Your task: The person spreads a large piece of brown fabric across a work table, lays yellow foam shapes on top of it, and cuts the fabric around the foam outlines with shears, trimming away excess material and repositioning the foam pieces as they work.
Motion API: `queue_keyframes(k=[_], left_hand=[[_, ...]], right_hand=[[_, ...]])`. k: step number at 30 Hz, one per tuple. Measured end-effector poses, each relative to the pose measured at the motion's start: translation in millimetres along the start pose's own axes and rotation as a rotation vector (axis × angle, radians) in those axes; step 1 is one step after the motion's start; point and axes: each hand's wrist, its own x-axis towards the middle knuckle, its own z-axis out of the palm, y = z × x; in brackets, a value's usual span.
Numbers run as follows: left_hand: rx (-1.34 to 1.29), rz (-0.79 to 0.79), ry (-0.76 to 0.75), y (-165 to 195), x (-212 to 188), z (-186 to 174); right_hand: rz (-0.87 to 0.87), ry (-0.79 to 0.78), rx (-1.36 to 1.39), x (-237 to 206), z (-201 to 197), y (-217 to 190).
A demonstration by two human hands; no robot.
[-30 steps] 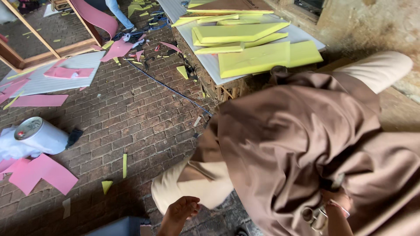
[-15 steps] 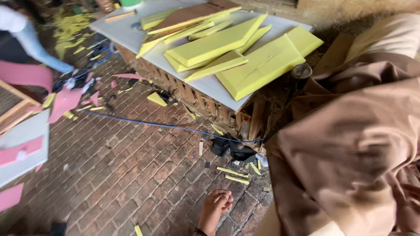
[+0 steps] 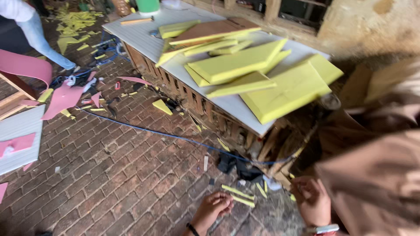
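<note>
My left hand (image 3: 213, 209), a dark band on its wrist, hovers low over the brick floor (image 3: 131, 175). Its bent fingers sit just left of two thin yellow foam strips (image 3: 238, 196) and hold nothing. My right hand (image 3: 312, 202), with a watch at the wrist, is curled beside small yellow scraps (image 3: 292, 197) near the foot of the table. Whether it grips anything is unclear. My brown sleeve and garment (image 3: 376, 175) fill the right side.
A white-topped table (image 3: 144, 32) carries several yellow foam sheets (image 3: 284, 94) and a brown board (image 3: 210, 31). A blue cable (image 3: 175, 137) crosses the floor. Pink sheets (image 3: 61, 98) lie at left. Another person's leg (image 3: 39, 39) stands at top left.
The view has swung up and left, so the table fills more of the frame. My left hand has moved right to the yellow strips, and my right hand has come into view.
</note>
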Motion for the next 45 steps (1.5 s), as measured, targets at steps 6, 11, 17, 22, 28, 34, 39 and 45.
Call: queue_keyframes(k=[6, 11, 17, 22, 28, 34, 39, 45], left_hand=[[-0.128, 0.179, 0.096, 60.6, 88.9, -145.7], [-0.139, 0.157, 0.125, 75.8, 174.4, -321.4], [-0.026, 0.164, 0.083, 145.2, 251.0, -426.2], [0.375, 0.238, 0.026, 260.4, 316.9, -401.8], [0.706, 0.373, 0.016, 393.5, 430.4, -376.6], [1.059, 0.332, 0.127, 524.6, 617.7, -391.3], [1.504, 0.497, 0.359, 594.4, 757.8, -369.5], [1.535, 0.248, 0.436, 623.6, 810.9, -373.3]], right_hand=[[-0.131, -0.163, -0.025, 84.4, 131.9, -47.5], [0.124, -0.162, 0.073, 134.0, 255.9, -87.2], [0.083, -0.190, 0.040, 205.1, 348.7, -122.4], [0.120, -0.148, 0.013, 305.1, 408.1, -117.4], [0.178, -0.071, 0.197, 445.6, 500.9, -81.5], [0.034, -0.090, 0.083, 575.0, 587.5, -80.4], [-0.002, -0.120, 0.080, 639.0, 611.0, -79.6], [-0.043, -0.140, -0.149, 690.5, 612.5, -64.3]])
